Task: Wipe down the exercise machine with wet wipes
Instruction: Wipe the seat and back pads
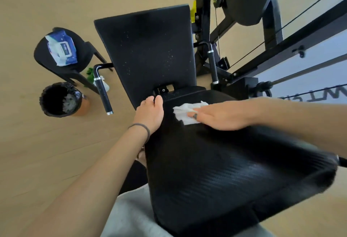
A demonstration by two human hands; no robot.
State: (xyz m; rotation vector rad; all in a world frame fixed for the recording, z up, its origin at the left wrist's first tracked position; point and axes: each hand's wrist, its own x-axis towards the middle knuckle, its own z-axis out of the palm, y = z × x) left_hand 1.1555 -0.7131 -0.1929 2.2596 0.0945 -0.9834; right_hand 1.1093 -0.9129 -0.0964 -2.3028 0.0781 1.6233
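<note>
One seat pad point(225, 171) | two hands: right point(223, 116) flat on one wipe point(185, 113), left point(150, 113) grips pad edge | one bin point(60, 99)

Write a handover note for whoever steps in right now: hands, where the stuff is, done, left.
Right hand: flat, pressing a white wet wipe onto the back end of the black seat pad.
Left hand: gripping the seat pad's left rear edge, steadying it.
Wipes pack: on the black stool, left of the machine, flap open.
Bin: on the floor by the stool, used wipes inside.
Done: cannot tell how much is wiped.
Left: likely rest of seat, back pad, handles.
</note>
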